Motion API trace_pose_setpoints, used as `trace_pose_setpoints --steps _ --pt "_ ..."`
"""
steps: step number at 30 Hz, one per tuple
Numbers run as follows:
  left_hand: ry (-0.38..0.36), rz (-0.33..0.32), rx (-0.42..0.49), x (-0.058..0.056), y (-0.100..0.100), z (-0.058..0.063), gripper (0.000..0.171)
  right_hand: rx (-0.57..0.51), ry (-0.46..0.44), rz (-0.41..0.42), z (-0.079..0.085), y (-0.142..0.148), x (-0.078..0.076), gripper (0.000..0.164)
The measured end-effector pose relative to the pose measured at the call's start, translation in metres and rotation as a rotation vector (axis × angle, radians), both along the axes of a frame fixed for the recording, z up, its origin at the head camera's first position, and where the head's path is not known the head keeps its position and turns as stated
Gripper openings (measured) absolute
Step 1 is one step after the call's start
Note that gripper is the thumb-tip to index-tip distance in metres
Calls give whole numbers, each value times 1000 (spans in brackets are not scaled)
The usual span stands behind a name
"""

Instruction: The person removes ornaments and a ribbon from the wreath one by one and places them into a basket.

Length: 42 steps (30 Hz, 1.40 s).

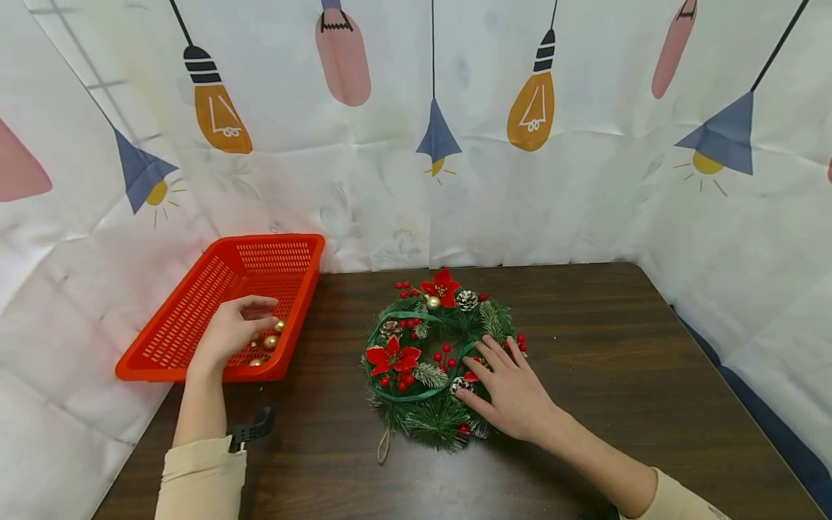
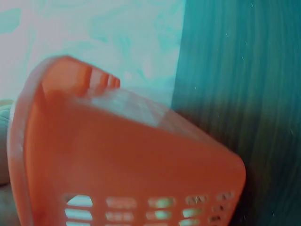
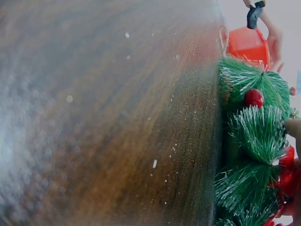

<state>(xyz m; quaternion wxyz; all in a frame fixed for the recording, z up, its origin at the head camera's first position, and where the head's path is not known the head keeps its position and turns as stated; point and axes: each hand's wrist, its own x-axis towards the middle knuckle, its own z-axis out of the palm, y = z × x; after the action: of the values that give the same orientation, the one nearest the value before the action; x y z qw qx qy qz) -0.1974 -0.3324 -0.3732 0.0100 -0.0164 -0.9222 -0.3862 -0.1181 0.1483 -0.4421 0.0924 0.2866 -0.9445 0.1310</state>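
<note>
Here we have the round green red-flowered wreath (image 1: 429, 375) flat on the dark brown wooden desk (image 1: 604, 325), the right hand's (image 1: 513, 397) fingers spread across its right side, the left hand (image 1: 237, 328), fingers loosely parted, above small shiny gold balls (image 1: 270, 341) in the red slotted plastic basket (image 1: 185, 307)!

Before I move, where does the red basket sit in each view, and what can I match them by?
Head: left of centre, red basket under the left hand.
Left wrist: large, filling the left and lower middle.
Right wrist: small, upper right, beyond the wreath.
Shared landmark: the dark wooden table, in all three views.
</note>
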Motion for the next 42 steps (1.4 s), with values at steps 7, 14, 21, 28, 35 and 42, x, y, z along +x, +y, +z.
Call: trace_pose_setpoints --steps 7,14,21,28,35,42 --pt "106 -25 79 -5 24 7 41 -1 -5 1 1 1 0 65" --pt "150 -68 178 -13 54 9 37 -1 -18 4 1 0 1 67" --pt "152 -122 241 -25 84 4 31 -5 -18 4 1 -1 1 66" --pt "197 -195 319 -33 107 -1 30 -7 -17 1 1 0 0 65" --pt "147 -234 332 -42 128 -1 29 1 -14 -3 1 -1 0 65" --pt "86 -292 295 -36 157 22 28 2 -10 -5 0 -1 0 67"
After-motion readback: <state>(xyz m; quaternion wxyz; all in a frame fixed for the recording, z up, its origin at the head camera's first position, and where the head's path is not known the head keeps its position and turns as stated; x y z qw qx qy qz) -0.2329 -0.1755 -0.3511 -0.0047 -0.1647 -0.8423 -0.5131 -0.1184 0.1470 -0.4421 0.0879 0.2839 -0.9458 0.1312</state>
